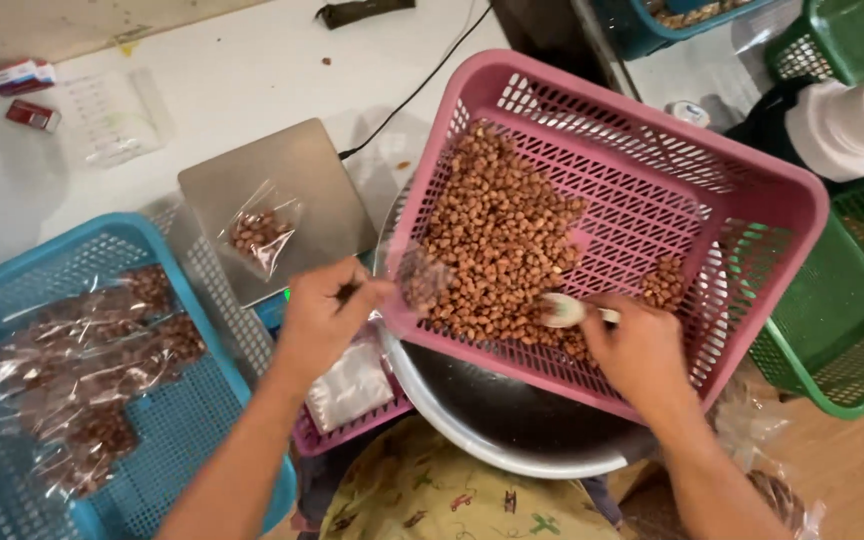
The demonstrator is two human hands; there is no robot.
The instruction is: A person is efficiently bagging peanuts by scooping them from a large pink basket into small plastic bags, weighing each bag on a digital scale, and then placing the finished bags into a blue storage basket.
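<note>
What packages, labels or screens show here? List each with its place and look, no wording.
Clear bag: on the steel scale plate, small, part filled with brown nuts.
Held bag: clear, at the pink basket's rim, in the left hand.
Filled bags: clear, piled in the blue basket, left.
Small box: top left on the table, red and white.
Red packet: just below that box, flat.

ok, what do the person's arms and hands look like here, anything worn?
Both arms are bare from hand to the frame edge: no sleeves in view. The left hand and right hand wear no gloves, and no rings, watch or bracelets show on the visible sides. No markings or cables on either. Below the arms, a pale yellow garment with small coloured prints covers the lap.
</note>
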